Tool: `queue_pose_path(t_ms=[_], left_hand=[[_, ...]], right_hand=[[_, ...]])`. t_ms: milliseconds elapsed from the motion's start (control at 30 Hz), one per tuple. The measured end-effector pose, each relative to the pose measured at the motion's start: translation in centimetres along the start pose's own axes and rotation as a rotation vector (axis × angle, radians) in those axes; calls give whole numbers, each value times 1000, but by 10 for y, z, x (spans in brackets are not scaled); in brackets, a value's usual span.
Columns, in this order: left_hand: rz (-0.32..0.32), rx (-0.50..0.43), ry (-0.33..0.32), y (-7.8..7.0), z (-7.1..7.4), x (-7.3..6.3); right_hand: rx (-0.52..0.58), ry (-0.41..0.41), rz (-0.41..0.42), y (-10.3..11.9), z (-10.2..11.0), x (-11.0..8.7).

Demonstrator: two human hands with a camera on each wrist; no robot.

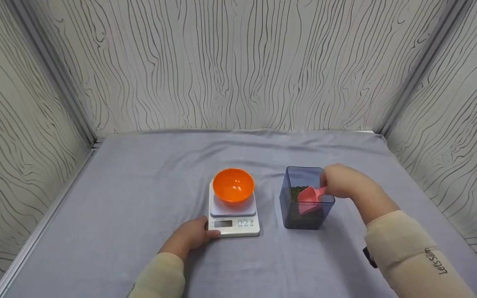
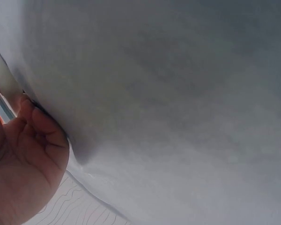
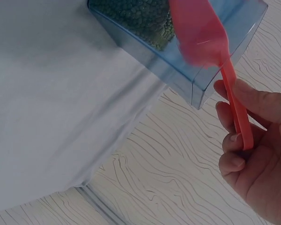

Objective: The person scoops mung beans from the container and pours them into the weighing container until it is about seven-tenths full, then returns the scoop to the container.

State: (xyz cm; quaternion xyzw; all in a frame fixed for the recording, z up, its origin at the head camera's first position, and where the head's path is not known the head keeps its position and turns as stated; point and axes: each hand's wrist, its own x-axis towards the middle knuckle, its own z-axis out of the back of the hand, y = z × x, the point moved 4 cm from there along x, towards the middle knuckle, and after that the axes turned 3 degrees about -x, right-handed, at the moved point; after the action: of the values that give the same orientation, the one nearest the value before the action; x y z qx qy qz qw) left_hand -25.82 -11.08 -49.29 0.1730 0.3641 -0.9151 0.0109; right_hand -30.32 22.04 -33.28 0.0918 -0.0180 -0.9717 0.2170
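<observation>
Grey cloth [image 1: 139, 186] lay beneath | right hand [image 1: 348, 180] gripped pink scoop [image 1: 309, 199] by its handle so the blade reached inside container [image 1: 306, 176] below, near granules [image 1: 296, 192] | left hand [image 1: 191, 234], partly hidden, pinched scale [image 1: 235, 230], apparently steadying it; orange bowl [image 1: 233, 186] sat beyond

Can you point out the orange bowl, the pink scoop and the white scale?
Orange bowl [image 1: 233, 187]: head view, on its inner surface.
Pink scoop [image 1: 310, 196]: head view, on its scooping end.
White scale [image 1: 235, 231]: head view, on its casing below the display and buttons.
</observation>
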Motion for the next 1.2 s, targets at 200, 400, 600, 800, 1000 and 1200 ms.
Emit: queue_pose_path(t_ms=[200, 400, 600, 800, 1000, 1200], left_hand=[[-27, 41, -6, -3, 1, -1], [-38, 47, -11, -4, 2, -1], [-39, 45, -8, -1, 1, 1], [-27, 41, -9, -1, 2, 1], [-11, 41, -7, -1, 2, 0], [-18, 58, -11, -2, 2, 1]], right_hand=[[-25, 10, -5, 8, -4, 7], [-50, 9, -11, 16, -11, 14], [-80, 22, -20, 23, -23, 22], [-89, 18, -27, 26, -28, 27], [-279, -93, 30, 32, -27, 27], [-401, -97, 24, 32, -31, 27]])
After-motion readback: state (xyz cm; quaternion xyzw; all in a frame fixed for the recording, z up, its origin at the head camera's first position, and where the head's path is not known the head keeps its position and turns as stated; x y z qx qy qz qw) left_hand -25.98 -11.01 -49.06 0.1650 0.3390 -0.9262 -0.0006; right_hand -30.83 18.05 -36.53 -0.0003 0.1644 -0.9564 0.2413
